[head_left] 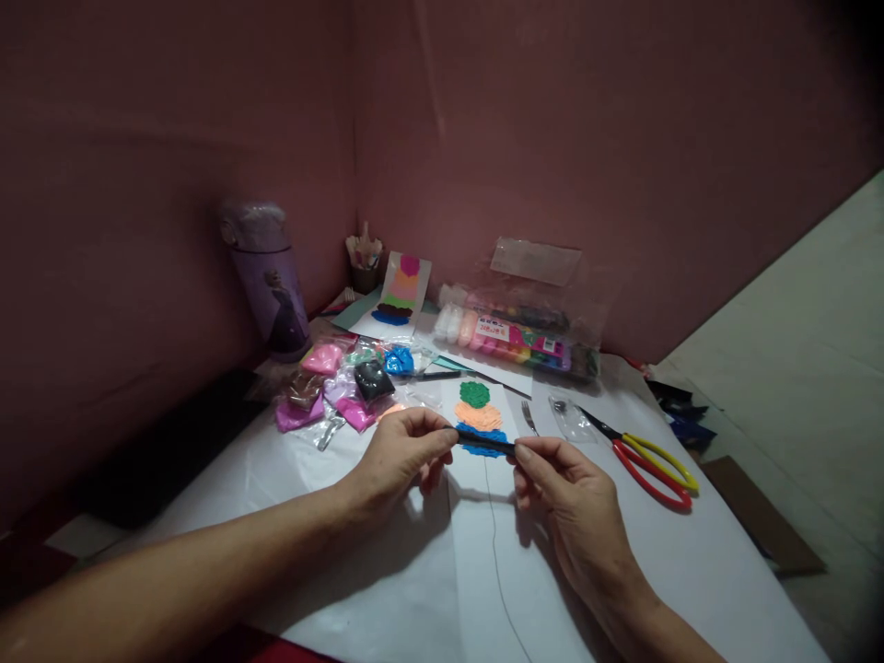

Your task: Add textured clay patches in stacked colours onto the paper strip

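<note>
A thin black clay roll is stretched level between my two hands. My left hand pinches its left end between thumb and fingers, while my right hand pinches the right end. Beneath lies a white paper strip with a thin curved line drawn down it. At its far end sit textured clay patches: green, peach and blue. The black roll crosses in front of the blue patch, hiding part of it; whether they touch, I cannot tell.
Bagged clay in several colours lies left. Behind stand a purple bottle, a stick cup, a painted-looking card and a clear clay pack. A small fork and red-yellow scissors lie right.
</note>
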`<move>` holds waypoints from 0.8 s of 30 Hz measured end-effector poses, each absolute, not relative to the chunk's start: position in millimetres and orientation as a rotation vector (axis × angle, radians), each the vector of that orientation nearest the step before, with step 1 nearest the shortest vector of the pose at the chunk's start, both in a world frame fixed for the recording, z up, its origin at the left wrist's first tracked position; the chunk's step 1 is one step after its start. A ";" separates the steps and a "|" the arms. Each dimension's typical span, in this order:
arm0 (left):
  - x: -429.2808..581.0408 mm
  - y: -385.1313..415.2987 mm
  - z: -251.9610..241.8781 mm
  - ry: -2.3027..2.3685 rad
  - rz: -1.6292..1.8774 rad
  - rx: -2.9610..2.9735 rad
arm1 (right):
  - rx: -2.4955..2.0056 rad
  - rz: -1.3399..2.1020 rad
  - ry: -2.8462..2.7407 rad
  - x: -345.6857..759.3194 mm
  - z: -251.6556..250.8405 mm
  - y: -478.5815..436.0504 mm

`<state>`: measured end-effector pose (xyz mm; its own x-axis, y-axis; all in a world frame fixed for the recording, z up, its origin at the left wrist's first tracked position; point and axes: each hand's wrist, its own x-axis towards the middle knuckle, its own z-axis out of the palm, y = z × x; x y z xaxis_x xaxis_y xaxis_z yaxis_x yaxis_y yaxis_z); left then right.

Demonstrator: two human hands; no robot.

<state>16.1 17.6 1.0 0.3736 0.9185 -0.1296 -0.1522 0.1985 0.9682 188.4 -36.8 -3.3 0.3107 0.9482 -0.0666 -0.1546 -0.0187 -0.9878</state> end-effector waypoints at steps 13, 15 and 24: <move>17.8 12.7 -1.4 0.736 0.719 1.102 | -1.136 1.221 -1.140 179.6 -1.3 -44.7; 18.6 11.6 -0.9 0.751 0.721 1.108 | -1.150 1.197 -1.210 179.4 -2.1 -46.0; 18.3 9.1 0.9 0.720 0.641 1.079 | -1.261 0.942 -1.396 178.8 -3.1 -49.6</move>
<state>18.3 9.1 0.9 0.6109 0.7650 -0.2038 -0.1147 0.3402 0.9333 178.8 -49.6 -3.1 0.0334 0.9855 0.1665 0.2145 0.1556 -0.9642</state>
